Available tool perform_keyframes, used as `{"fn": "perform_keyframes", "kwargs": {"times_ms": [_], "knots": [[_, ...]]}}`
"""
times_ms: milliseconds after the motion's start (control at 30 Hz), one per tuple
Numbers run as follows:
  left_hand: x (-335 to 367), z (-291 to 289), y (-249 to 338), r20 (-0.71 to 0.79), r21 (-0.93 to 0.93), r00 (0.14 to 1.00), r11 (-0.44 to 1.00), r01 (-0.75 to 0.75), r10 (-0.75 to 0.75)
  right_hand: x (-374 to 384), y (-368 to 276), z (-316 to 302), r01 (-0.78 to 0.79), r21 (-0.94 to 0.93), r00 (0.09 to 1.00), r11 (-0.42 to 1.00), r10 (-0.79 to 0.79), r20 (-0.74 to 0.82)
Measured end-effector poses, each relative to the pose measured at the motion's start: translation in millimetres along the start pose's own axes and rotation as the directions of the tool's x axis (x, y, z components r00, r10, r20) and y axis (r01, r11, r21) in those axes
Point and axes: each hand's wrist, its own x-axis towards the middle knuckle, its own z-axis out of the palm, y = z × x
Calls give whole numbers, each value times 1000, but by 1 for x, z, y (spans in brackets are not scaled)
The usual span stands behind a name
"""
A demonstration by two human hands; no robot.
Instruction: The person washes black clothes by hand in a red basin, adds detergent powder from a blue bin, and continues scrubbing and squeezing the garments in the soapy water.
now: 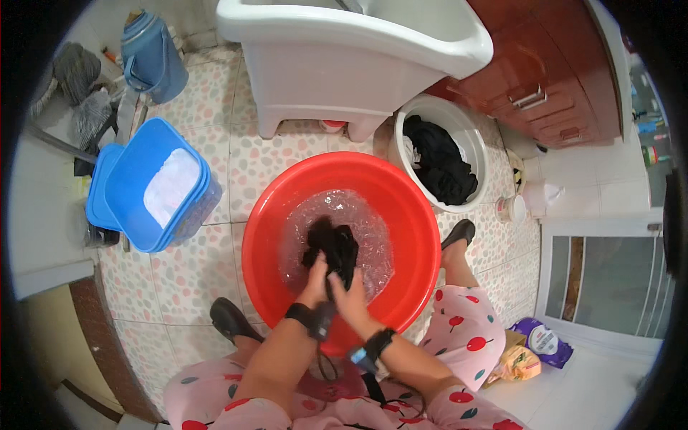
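Over a red basin point(269, 236) of bubbly water point(373, 244), both my hands grip a wet black cloth point(342, 251), perhaps a garment; its exact kind does not show. My left hand point(315, 282) is closed on the cloth's left side. Close beside it, my right hand point(347, 297) holds the lower right part, with its fingers partly blurred. The cloth's upper end hangs bunched above the water near the basin's middle. Dark bands with small devices sit round both my wrists.
A white tub point(476, 143) with black clothes point(441, 161) stands beyond the basin at right, next to a white washing sink point(322, 79). At left are a blue bin point(118, 179) holding something white and a blue kettle-shaped flask point(154, 57). My knees flank the basin.
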Motion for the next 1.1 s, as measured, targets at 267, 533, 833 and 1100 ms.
{"fn": "perform_keyframes", "kwargs": {"times_ms": [267, 533, 833, 1100], "knots": [[6, 43, -10, -31, -94, 997, 993, 70, -74, 38, 37, -20, -127, -65, 989, 990, 122, -88], [-14, 73, -20, -154, 19, 983, 995, 98, -94, 79, 55, -43, -215, -251, 969, 944, 175, -173], [10, 11, -8, -130, -143, 979, 980, 141, -159, 21, 21, 1, -143, -216, 986, 966, 120, -116], [-7, 46, 13, -122, 80, 987, 990, 115, -105, 7, 43, -4, -26, -129, 996, 991, 15, -84]]}}
